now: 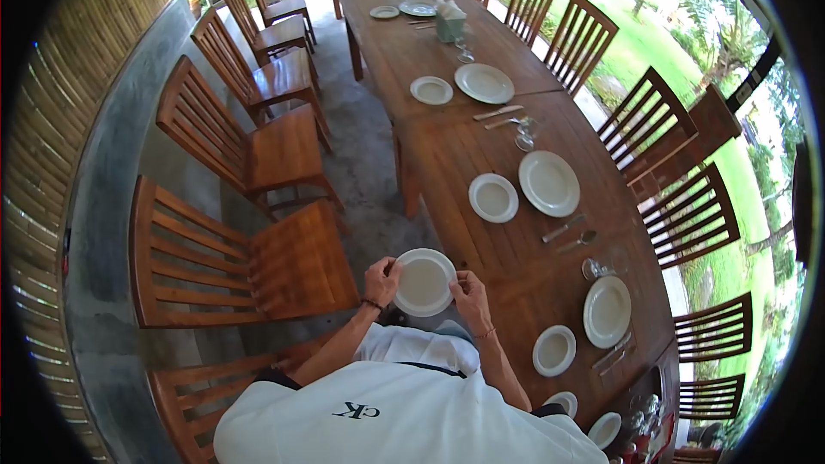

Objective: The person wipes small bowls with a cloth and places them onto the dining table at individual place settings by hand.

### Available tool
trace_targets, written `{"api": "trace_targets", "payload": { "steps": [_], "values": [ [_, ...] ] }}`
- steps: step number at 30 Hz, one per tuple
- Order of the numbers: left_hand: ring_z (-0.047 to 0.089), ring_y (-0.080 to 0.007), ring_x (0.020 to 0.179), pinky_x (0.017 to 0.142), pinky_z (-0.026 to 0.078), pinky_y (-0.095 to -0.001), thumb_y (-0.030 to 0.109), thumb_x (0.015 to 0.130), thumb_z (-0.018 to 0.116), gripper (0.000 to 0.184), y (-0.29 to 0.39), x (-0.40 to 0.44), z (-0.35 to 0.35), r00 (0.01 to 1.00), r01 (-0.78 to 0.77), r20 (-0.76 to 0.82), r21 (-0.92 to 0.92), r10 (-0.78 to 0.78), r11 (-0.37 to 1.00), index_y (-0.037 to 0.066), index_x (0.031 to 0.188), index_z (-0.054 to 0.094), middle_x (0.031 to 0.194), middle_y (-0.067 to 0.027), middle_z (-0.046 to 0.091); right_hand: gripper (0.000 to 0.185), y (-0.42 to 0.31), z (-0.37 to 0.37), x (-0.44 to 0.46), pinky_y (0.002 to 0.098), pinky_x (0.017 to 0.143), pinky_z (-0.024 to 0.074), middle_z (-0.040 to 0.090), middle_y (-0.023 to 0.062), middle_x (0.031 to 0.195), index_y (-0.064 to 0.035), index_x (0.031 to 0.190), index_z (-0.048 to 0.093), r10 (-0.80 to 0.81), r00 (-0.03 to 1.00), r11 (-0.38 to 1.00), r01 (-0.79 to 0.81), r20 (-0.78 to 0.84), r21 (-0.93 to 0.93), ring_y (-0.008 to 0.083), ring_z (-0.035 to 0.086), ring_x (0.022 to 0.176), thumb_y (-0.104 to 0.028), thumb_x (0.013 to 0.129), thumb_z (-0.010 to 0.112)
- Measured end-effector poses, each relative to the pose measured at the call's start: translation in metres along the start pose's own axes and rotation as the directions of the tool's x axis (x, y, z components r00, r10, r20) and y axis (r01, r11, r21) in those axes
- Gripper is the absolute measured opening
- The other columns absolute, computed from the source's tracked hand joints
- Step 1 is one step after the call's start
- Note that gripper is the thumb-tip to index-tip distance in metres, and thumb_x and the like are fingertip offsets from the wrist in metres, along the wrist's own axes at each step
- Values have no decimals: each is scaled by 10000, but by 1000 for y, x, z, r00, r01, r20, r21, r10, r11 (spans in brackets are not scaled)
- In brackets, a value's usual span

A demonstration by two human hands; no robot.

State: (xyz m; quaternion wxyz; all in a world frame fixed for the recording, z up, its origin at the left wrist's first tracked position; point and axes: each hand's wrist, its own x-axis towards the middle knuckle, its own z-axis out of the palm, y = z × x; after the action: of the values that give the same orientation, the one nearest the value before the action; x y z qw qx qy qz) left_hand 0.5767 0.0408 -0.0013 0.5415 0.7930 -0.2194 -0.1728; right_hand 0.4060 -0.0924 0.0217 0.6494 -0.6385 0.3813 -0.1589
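Observation:
A small white plate [424, 283] is held level in front of my body, beside the table's near edge. My left hand [381, 283] grips its left rim, thumb on top. On the opposite rim, my right hand [470, 302] has its fingers closed. Closest on the table are a small plate [493, 198] and a large plate [549, 184], side by side. Another small plate [554, 351] and large plate [607, 312] lie nearer to me on the right. A knife [563, 229] and a spoon [577, 241] rest between these settings.
The long wooden table [447, 150] runs away from me, with more settings, glasses [525, 139] and a green napkin holder [449, 22]. Wooden chairs [296, 258] line the left wall; others [693, 215] stand along the far side. More dishes [604, 430] sit at the bottom right.

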Motion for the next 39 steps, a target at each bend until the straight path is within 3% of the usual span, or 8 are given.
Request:
{"api": "trace_targets", "payload": {
  "steps": [7,12,17,19,22,29,31,39],
  "values": [
    [620,-131,647,632,499,-298,227,860,637,232,-35,47,-27,984,111,-141,-13,-112,994,5,911,681,717,-80,670,184,-10,52,62,245,561,510,642,49,825,-2,1052,584,4,986,998,8,168,-69,100,607,695,-120,911,578],
    [638,-131,681,649,508,-298,227,861,638,224,-58,92,-34,970,230,-68,-50,-233,972,23,942,686,759,-76,689,182,-30,71,130,274,553,515,664,83,826,11,1029,609,78,983,983,-47,169,-179,125,618,672,-98,883,601],
    [643,-152,685,654,511,-302,211,858,633,241,-54,183,-58,977,210,-33,-3,-210,978,42,1023,684,770,-92,691,189,-31,100,246,280,581,509,661,83,816,14,1014,618,30,971,989,4,236,-145,129,614,682,-105,867,616],
    [650,-182,689,662,516,-314,202,842,644,261,-57,222,-71,969,246,12,96,-248,965,47,1048,679,783,-109,691,186,-42,118,288,251,551,509,648,51,837,-4,1040,608,8,968,987,32,251,-157,96,603,692,-115,891,606],
    [660,-205,700,667,522,-333,201,825,658,267,-51,284,-83,976,209,-64,8,-208,978,46,1042,677,793,-125,693,175,-75,140,348,247,570,508,651,44,846,-6,1046,607,-78,954,990,108,289,-88,92,602,694,-102,899,598],
    [680,-233,735,697,538,-337,200,811,675,256,-26,380,-102,970,188,-164,54,-177,981,34,1005,689,823,-133,707,174,-123,172,431,223,560,500,653,34,831,-6,1072,611,-145,931,982,177,334,-68,71,593,683,-90,926,567],
    [682,-232,750,708,541,-334,197,804,686,247,-36,395,-103,955,237,-184,-1,-233,972,26,982,696,843,-137,711,196,-140,178,439,215,535,496,652,30,810,-1,1093,618,35,931,998,-13,363,-63,67,587,644,-101,934,563],
    [675,-189,712,684,536,-318,161,804,675,219,-61,501,-126,945,286,-171,16,-279,958,13,963,699,798,-116,709,203,-142,223,524,218,508,500,641,36,782,13,1100,615,178,896,982,-134,407,-132,84,583,585,-82,936,543]
  ]
}}
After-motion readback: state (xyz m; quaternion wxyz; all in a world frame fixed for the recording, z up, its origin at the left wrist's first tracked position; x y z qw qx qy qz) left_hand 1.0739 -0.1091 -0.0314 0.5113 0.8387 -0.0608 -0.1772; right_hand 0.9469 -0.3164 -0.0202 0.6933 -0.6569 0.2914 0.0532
